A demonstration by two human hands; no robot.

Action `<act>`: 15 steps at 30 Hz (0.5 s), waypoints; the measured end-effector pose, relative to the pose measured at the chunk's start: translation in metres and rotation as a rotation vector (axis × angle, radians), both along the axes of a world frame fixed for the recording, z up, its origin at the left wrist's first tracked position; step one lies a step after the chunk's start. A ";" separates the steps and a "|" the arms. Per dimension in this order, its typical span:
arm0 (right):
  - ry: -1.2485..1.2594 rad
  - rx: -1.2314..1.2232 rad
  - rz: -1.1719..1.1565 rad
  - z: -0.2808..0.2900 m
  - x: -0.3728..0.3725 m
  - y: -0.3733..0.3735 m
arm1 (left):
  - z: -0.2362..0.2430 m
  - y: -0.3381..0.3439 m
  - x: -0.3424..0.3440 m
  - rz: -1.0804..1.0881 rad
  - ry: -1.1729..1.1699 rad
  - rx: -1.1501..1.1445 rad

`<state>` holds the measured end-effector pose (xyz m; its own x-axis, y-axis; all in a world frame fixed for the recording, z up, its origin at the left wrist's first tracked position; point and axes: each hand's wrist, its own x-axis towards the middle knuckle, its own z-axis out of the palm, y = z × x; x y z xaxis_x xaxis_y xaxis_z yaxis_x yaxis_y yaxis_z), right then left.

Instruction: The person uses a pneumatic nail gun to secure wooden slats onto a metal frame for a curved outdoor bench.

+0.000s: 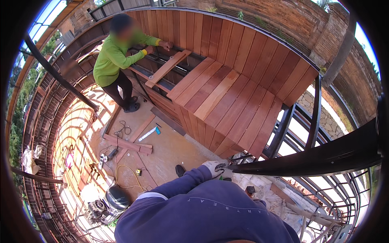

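Left grip [213, 168], gloved, fingers curled by the narrow end of a black beam [308, 164]; pinching or just resting, I can't tell. At left, a power tool [106, 158] lies on the floor [172, 146], likely for easy reach. A co-worker [111, 56] leans in beside a loose plank [168, 69], apparently borne by the open frame [174, 77]. Next, the slatted surface [227, 101]; lower right, that beam.

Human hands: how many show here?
3: the wearer's left hand, pale-gloved, by the long black beam; the green-shirted co-worker's lower hand and upper hand near the reddish-brown wooden backrest. The wearer's right is hidden.
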<state>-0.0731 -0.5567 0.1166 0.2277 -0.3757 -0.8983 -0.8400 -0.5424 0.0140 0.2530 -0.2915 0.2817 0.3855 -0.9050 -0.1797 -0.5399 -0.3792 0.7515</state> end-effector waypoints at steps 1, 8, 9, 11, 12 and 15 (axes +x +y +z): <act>0.001 -0.009 0.003 0.003 0.008 0.007 | 0.001 0.012 0.010 0.026 0.002 -0.043; -0.064 -0.096 0.020 0.043 0.080 0.071 | -0.015 0.131 0.081 0.230 0.012 -0.044; -0.100 -0.111 0.030 0.056 0.095 0.082 | -0.020 0.149 0.090 0.281 0.021 -0.025; -0.202 -0.114 0.049 0.100 0.129 0.106 | -0.031 0.184 0.107 0.378 0.041 0.015; -0.282 -0.132 0.059 0.132 0.150 0.120 | -0.034 0.201 0.113 0.426 0.065 0.009; -0.461 -0.203 0.107 0.213 0.198 0.156 | -0.041 0.235 0.132 0.546 0.135 -0.014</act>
<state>0.1246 -0.4005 0.3292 0.6296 -0.4855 -0.6066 -0.7238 -0.6503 -0.2307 0.3855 -0.0564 0.2406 0.7728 -0.5836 -0.2496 -0.1666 -0.5659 0.8075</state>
